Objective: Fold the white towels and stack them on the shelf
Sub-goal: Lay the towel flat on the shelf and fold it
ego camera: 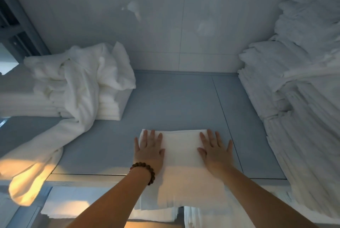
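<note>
White towel (181, 146), partly folded, smooth, lying flat at the near edge of the grey shelf (171, 102), near end draping over. Left hand (149, 149), right hand (215, 149): fingers spread, palms pressing it. Beyond, left: crumpled unfolded heap (82, 73), judged outstanding. Right: tall folded stacks (294, 99), done.

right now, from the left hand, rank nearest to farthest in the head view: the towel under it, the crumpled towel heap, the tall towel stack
1. The towel: directly under the left hand, which presses on it.
2. The crumpled towel heap: back left on the shelf.
3. The tall towel stack: far right, beyond the right hand.
</note>
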Demonstrator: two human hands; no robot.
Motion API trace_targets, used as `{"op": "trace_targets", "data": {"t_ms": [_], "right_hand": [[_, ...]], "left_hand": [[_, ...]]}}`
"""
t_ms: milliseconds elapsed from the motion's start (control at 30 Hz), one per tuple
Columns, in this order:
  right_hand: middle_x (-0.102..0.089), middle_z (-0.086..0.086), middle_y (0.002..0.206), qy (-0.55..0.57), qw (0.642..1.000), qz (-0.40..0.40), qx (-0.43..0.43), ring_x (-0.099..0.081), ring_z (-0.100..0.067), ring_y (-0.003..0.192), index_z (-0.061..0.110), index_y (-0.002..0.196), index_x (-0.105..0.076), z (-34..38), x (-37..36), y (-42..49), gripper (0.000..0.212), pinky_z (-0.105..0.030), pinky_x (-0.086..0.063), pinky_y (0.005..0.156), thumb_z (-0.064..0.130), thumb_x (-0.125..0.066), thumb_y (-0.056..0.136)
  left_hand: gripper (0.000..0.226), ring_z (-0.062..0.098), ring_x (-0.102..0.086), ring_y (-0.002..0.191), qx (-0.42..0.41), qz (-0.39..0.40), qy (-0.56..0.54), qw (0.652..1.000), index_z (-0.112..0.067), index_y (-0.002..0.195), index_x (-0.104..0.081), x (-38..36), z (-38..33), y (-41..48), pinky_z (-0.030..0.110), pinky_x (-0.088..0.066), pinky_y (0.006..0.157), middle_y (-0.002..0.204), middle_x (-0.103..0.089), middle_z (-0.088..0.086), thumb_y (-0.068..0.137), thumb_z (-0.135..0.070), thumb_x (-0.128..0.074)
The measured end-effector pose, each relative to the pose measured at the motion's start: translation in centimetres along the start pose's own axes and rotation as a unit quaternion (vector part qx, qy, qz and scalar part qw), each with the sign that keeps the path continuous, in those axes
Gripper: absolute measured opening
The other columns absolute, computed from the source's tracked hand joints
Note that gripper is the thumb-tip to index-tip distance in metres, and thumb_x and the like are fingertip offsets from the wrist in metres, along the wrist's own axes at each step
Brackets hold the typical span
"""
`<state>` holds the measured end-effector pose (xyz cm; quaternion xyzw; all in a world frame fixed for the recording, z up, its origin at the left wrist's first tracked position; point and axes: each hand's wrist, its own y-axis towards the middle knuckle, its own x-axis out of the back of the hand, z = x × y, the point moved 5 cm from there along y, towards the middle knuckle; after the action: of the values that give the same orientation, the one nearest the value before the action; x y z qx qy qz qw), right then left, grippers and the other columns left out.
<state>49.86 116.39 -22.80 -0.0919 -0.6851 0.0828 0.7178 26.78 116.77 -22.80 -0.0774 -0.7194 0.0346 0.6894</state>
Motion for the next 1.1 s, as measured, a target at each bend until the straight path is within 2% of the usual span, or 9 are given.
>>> {"op": "trace_targets", "data": {"t_ms": [167, 300, 467, 700, 833, 1100], "right_hand": [[0.025, 0.010, 0.155, 0.027, 0.997, -0.057, 0.041, 0.020, -0.018, 0.144, 0.041, 0.144, 0.017, 1.2, 0.6, -3.4, 0.060, -0.058, 0.008, 0.114, 0.057, -0.013, 0.095], [0.017, 0.009, 0.157, 0.028, 0.998, -0.036, 0.049, 0.020, -0.020, 0.144, 0.044, 0.145, 0.011, 2.0, -1.3, -5.2, 0.060, -0.058, 0.011, 0.112, 0.060, -0.012, 0.092], [0.021, 0.010, 0.156, 0.034, 0.997, -0.033, 0.054, 0.023, -0.020, 0.143, 0.043, 0.144, 0.015, 2.6, -2.3, -4.2, 0.062, -0.054, 0.010, 0.115, 0.063, -0.008, 0.091], [0.027, 0.010, 0.153, 0.053, 0.996, -0.021, 0.075, 0.028, -0.022, 0.141, 0.044, 0.140, 0.023, 6.2, -2.3, -2.0, 0.065, -0.053, 0.013, 0.114, 0.067, -0.009, 0.088], [0.035, 0.010, 0.148, 0.057, 0.993, -0.025, 0.097, 0.030, -0.025, 0.140, 0.054, 0.128, 0.035, 9.5, -2.8, -1.2, 0.063, -0.054, 0.014, 0.112, 0.075, 0.005, 0.076], [0.040, 0.009, 0.144, 0.048, 0.992, -0.018, 0.111, 0.029, -0.027, 0.140, 0.059, 0.124, 0.036, 17.6, -3.6, -0.1, 0.063, -0.060, 0.012, 0.109, 0.078, 0.011, 0.070]], "left_hand": [[0.060, 0.026, 0.023, 0.141, -0.018, -0.033, -0.041, 0.998, -0.036, 0.145, 0.015, 0.7, -2.9, -3.9, 0.049, 0.022, 0.109, 0.155, 0.021, -0.001, 0.093, -0.055, -0.007], [0.070, 0.032, 0.023, 0.141, -0.006, -0.008, -0.053, 0.999, -0.043, 0.143, 0.015, -1.3, -4.2, -6.1, 0.056, 0.023, 0.106, 0.156, 0.019, 0.000, 0.081, -0.070, -0.004], [0.072, 0.028, 0.027, 0.139, -0.003, -0.014, -0.036, 0.999, -0.049, 0.139, 0.019, -2.3, -3.3, -5.4, 0.059, 0.020, 0.106, 0.155, 0.021, -0.006, 0.075, -0.077, 0.002], [0.070, 0.020, 0.034, 0.135, 0.007, -0.012, -0.048, 0.999, -0.055, 0.136, 0.021, -2.5, 0.5, -3.6, 0.054, 0.023, 0.106, 0.151, 0.026, -0.012, 0.074, -0.081, 0.001], [0.069, 0.020, 0.036, 0.134, 0.008, -0.003, -0.049, 0.999, -0.058, 0.131, 0.026, -2.3, 3.8, -3.0, 0.054, 0.023, 0.107, 0.150, 0.030, -0.014, 0.070, -0.083, 0.005], [0.068, 0.018, 0.033, 0.136, 0.027, 0.003, -0.056, 0.998, -0.060, 0.132, 0.022, -1.6, 11.6, -3.2, 0.053, 0.020, 0.109, 0.148, 0.031, -0.017, 0.073, -0.083, -0.002]]}}
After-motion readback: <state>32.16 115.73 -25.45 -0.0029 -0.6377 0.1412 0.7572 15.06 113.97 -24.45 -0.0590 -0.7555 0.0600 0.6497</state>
